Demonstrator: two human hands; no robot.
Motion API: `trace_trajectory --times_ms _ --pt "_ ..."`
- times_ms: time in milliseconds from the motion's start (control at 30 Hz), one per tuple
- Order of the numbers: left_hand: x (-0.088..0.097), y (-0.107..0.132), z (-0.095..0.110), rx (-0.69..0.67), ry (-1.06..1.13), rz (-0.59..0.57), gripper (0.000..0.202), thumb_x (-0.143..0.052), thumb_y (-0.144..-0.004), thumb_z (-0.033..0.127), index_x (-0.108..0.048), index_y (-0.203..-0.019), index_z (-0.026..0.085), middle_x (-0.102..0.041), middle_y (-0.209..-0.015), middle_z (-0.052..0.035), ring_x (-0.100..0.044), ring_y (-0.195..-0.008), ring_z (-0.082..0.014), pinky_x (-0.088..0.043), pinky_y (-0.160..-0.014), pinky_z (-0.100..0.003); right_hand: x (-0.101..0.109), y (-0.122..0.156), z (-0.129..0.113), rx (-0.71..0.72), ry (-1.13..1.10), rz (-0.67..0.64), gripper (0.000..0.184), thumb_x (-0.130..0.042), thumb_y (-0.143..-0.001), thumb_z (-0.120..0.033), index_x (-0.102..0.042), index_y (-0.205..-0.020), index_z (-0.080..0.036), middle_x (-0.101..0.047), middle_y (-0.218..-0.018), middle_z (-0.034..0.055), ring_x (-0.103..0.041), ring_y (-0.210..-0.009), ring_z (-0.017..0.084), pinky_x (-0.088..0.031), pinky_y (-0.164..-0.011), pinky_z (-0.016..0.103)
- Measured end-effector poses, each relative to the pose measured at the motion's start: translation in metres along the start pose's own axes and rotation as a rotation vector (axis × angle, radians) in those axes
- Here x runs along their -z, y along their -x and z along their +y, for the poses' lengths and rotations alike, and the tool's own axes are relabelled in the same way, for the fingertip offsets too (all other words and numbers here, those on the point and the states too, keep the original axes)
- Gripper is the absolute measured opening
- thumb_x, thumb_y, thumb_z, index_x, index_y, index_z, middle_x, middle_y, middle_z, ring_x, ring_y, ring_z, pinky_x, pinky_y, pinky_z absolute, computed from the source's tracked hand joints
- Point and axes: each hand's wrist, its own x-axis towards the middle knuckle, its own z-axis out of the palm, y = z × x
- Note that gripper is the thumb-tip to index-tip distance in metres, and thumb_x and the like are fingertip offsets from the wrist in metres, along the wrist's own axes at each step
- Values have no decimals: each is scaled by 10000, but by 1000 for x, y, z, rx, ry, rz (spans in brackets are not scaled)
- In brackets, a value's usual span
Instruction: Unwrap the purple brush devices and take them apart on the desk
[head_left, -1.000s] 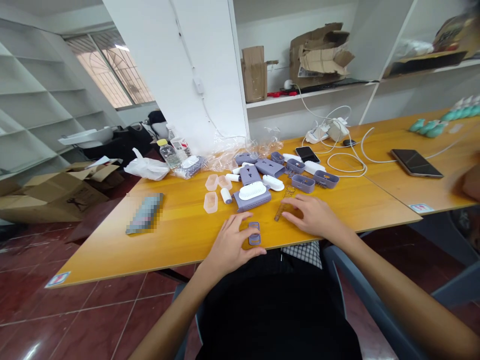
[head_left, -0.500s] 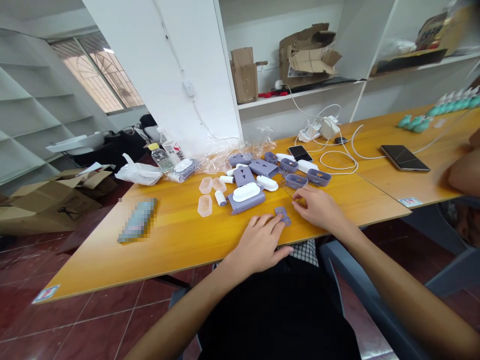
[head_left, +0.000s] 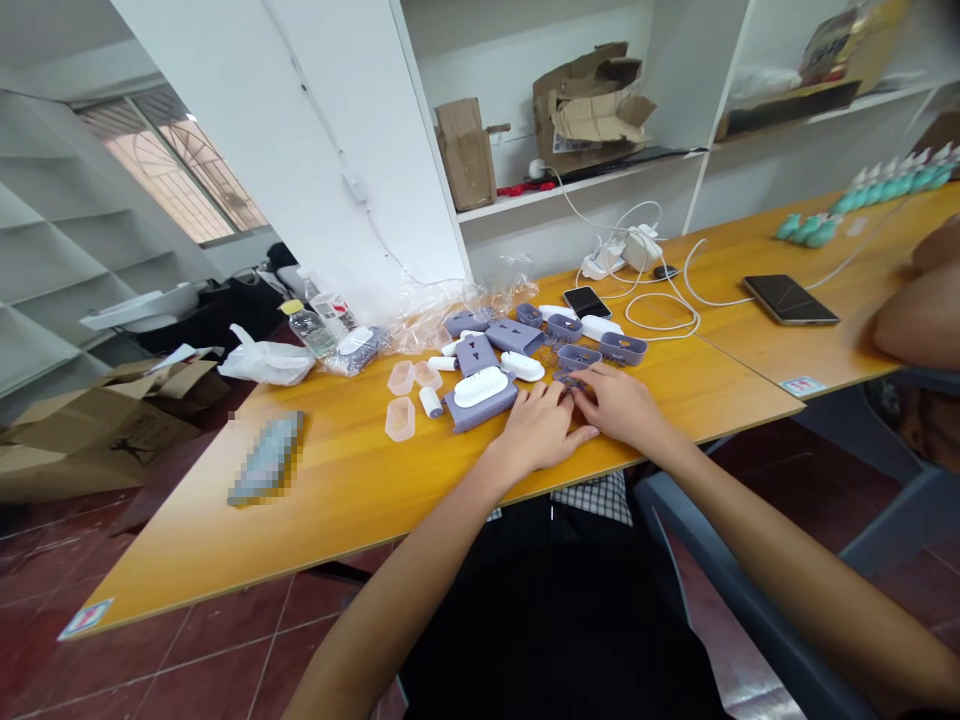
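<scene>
My left hand [head_left: 541, 428] lies over the table's near side, palm down, its fingers stretched forward and its thumb pointing right. Close against it is my right hand [head_left: 621, 402], with bent fingers brought together at the left hand's fingertips. Whatever is between them is mostly covered; small dark purple bits [head_left: 571, 381] show just beyond the fingers. A purple perforated holder [head_left: 491, 408] with a white slotted oval tray [head_left: 481, 386] on top sits left of my left hand. A purple oval cup [head_left: 579, 357] stands just behind my right fingers.
More purple cups, including a purple cup with holes [head_left: 623, 347], and white parts crowd the back. Translucent pink cups [head_left: 400, 420] lie left. Behind are a phone [head_left: 587, 302] and white cables [head_left: 679, 325]. A tablet [head_left: 789, 299] and another person's arm [head_left: 919, 310] are at right.
My left hand has moved forward, and the small purple piece under its fingertips is now mostly hidden. My right hand has come in beside it. The camera view has shifted slightly right.
</scene>
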Motion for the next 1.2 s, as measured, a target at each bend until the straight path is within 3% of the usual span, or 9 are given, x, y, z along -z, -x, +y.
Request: trace_trajectory --times_ms 200,467,633,733,867,1000,1100,1200 --pt "-6 -1 0 15 0 20 658 -511 -1065 596 -529 -1507 110 -590 -1506 -216 -530 -1341 -414 -423 -1115 -582 1 -2 -2 -26 79 -37 358 -522 -1045 -291 -745 -1323 -256 -772 -1217 111 -733 -972 286 -509 -726 360" --pt "-6 -5 3 43 -37 17 618 -513 -1062 589 -600 -1425 97 -598 -1466 -220 -523 -1342 -408 -414 -1121 -579 0 -7 2 -31 95 -72 454 -535 -1027 -278 -656 -1459 -213 -736 -1390 140 -733 -1117 347 -560 -808 418" --pt "-4 -7 5 42 -19 0 664 -514 -1065 585 -557 -1486 74 -592 -1506 -226 -511 -1376 -409 -392 -1153 -589 1 -9 3 -31 79 -72 432 -528 -1033 -278 -670 -1439 -230 -743 -1408 114 -740 -1136 345 -569 -838 421" --pt "-3 1 4 40 6 -5 681 -501 -1082 563 -511 -1538 58 -509 -1613 -249 -476 -1457 -414 -383 -1189 -594 1 -5 2 -14 59 -47 411 -553 -1021 -290 -692 -1403 -235 -752 -1389 103 -745 -1123 346 -578 -818 422" --pt "-2 34 0 -42 65 2 692 -482 -1103 547 -480 -1576 42 -440 -1687 -234 -393 -1577 -379 -319 -1296 -541 -2 1 5 67 -24 90 369 -584 -1005 -295 -728 -1337 -224 -734 -1404 105 -733 -1154 323 -600 -858 430" --pt "2 86 -15 -73 139 2 583 -469 -1120 520 -512 -1579 162 -438 -1713 -152 -382 -1610 -315 -310 -1330 -517 -2 4 3 275 -107 242 277 -595 -1004 -277 -802 -1164 -186 -787 -1264 133 -714 -1159 323 -579 -1022 493" --pt "10 127 -32 -37 173 42 502 -497 -1116 466 -556 -1551 221 -526 -1659 -115 -493 -1543 -287 -397 -1293 -495 1 8 -9 390 -129 235 269 -596 -1012 -278 -812 -1129 -168 -809 -1192 138 -710 -1123 338 -576 -1030 543" --pt "16 162 -57 51 160 127 408 -482 -1117 426 -668 -1428 240 -674 -1505 -101 -627 -1404 -283 -491 -1222 -492 0 13 -26 436 -142 178 324 -552 -1040 -291 -787 -1226 -169 -802 -1237 142 -711 -1163 339 -572 -1055 564"
